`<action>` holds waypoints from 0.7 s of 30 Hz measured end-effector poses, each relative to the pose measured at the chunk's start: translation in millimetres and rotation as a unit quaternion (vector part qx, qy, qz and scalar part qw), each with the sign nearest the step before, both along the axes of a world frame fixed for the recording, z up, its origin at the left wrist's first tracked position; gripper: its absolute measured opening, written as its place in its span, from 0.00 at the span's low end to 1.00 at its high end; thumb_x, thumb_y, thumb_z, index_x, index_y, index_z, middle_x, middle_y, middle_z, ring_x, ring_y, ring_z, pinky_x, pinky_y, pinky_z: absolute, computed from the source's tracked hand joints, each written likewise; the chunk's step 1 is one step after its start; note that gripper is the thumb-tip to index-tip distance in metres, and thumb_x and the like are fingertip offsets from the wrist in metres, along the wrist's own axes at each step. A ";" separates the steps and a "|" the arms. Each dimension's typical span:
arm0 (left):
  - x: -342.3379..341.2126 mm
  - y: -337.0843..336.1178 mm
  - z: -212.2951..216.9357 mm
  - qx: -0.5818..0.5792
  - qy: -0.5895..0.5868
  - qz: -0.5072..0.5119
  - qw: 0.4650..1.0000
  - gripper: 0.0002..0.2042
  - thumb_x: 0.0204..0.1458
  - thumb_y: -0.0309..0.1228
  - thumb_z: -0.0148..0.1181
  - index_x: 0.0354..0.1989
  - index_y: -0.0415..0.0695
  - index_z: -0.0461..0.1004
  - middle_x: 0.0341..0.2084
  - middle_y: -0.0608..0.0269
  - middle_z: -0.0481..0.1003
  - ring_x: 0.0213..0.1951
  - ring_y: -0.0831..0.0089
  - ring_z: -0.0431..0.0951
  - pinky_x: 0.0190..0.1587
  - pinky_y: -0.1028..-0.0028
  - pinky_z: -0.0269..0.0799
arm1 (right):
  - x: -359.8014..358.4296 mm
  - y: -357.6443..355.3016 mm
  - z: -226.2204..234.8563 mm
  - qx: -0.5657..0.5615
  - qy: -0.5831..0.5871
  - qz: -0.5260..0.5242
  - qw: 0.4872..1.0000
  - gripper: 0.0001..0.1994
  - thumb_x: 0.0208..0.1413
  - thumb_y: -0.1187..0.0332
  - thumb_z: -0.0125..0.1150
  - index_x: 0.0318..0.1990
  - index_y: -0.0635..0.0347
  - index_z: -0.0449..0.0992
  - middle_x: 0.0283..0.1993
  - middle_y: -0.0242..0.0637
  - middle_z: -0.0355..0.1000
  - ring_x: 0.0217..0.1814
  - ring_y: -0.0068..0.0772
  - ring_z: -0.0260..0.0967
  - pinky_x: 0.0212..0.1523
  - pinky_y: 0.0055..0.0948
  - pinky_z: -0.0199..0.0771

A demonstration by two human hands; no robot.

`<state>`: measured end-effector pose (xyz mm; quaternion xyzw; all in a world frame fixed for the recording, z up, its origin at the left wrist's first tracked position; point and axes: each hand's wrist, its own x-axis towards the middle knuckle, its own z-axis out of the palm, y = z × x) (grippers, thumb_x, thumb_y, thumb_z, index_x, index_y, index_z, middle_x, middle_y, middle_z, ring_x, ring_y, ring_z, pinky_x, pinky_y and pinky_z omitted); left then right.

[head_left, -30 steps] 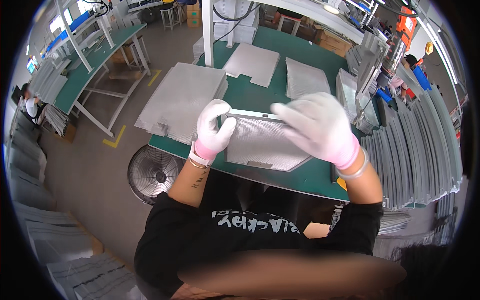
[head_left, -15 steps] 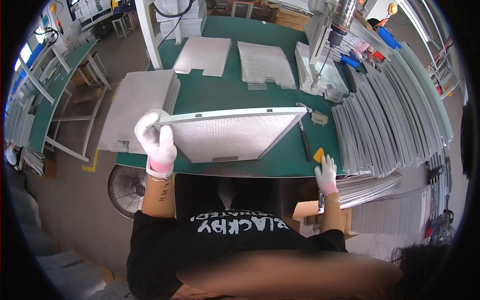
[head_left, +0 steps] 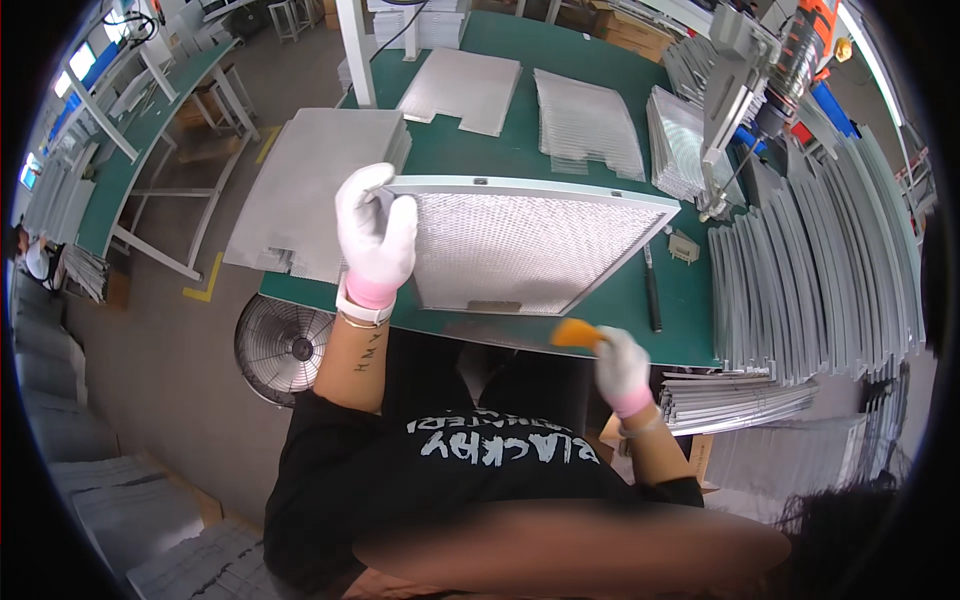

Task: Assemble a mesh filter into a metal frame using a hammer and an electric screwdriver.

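Panel (head_left: 510,245), one: silvery mesh in a pale frame, centre of the frame, tilted with its top edge raised; lower edge near the near edge of the green surface (head_left: 470,158), contact uncertain.

Left hand (head_left: 376,230), gloved: at the panel's upper left corner, thumb and fingers pinching the frame there.

Right hand (head_left: 622,365), gloved: right of lower centre, fingers closed on a yellow scraper (head_left: 577,334), blurred, just off the near edge of the surface.

Black-handled tool (head_left: 652,295), one: right of the panel, lying flat. Pale block (head_left: 683,247), one: just beside it.

Sheets, left stack (head_left: 320,160): left of the panel. Strips (head_left: 810,260), many: right of the frame, standing in a leaning row. Drill (head_left: 785,90), orange and dark: upper right, bit angled downward.

Risks, judged: the panel could swing or slip, being pinched at one corner only; its left side could knock the left stack if it turns; the scraper could scratch or snag the mesh if its blade lands off the frame; the strips could topple if bumped, since they lean.

Writing: pale lettering, upside down, on the dark shirt (head_left: 340,460); dark letter-like marks on the left forearm (head_left: 362,365). Tab (head_left: 500,306) on the panel's lower edge: too small to read. Brands: none recorded.
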<state>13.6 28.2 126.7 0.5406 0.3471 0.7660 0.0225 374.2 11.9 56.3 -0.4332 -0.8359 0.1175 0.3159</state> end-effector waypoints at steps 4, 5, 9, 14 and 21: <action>-6.3 6.7 -1.6 -0.014 -0.006 0.006 1.000 0.20 0.54 0.16 0.57 0.56 0.36 0.65 0.47 0.59 0.70 0.47 0.75 0.71 0.53 0.74 0.68 | -121.7 16.7 30.2 -0.035 -0.108 0.181 0.977 0.05 0.55 0.73 0.56 0.39 0.60 0.74 0.33 0.44 0.73 0.36 0.47 0.74 0.35 0.42 0.76; -7.1 10.5 -1.6 -0.025 0.005 0.018 1.000 0.20 0.53 0.16 0.58 0.55 0.36 0.66 0.48 0.58 0.70 0.48 0.74 0.72 0.54 0.73 0.68 | -141.7 19.4 27.0 -0.018 -0.139 0.214 0.967 0.03 0.53 0.73 0.55 0.36 0.59 0.73 0.31 0.42 0.72 0.35 0.45 0.74 0.34 0.40 0.76; -11.5 7.9 6.6 -0.049 0.038 0.063 0.996 0.19 0.51 0.18 0.60 0.54 0.37 0.69 0.48 0.57 0.72 0.49 0.70 0.74 0.55 0.72 0.68 | -193.2 15.5 18.4 0.039 -0.176 0.218 0.959 0.04 0.51 0.73 0.55 0.35 0.58 0.72 0.31 0.40 0.71 0.35 0.44 0.74 0.34 0.39 0.77; -13.9 5.7 3.6 -0.038 0.042 0.060 0.997 0.20 0.51 0.19 0.61 0.53 0.39 0.69 0.47 0.57 0.73 0.47 0.69 0.75 0.52 0.72 0.70 | -199.0 6.2 29.7 0.004 -0.242 0.232 0.942 0.05 0.51 0.74 0.54 0.36 0.59 0.71 0.33 0.41 0.70 0.35 0.45 0.75 0.33 0.41 0.77; -9.6 3.9 -0.3 -0.040 0.014 0.040 0.998 0.19 0.51 0.20 0.62 0.53 0.38 0.70 0.47 0.56 0.73 0.46 0.69 0.75 0.51 0.72 0.71 | -205.1 7.4 -18.3 -0.008 -0.152 0.250 0.956 0.04 0.52 0.75 0.53 0.36 0.59 0.71 0.36 0.43 0.70 0.36 0.48 0.74 0.36 0.41 0.77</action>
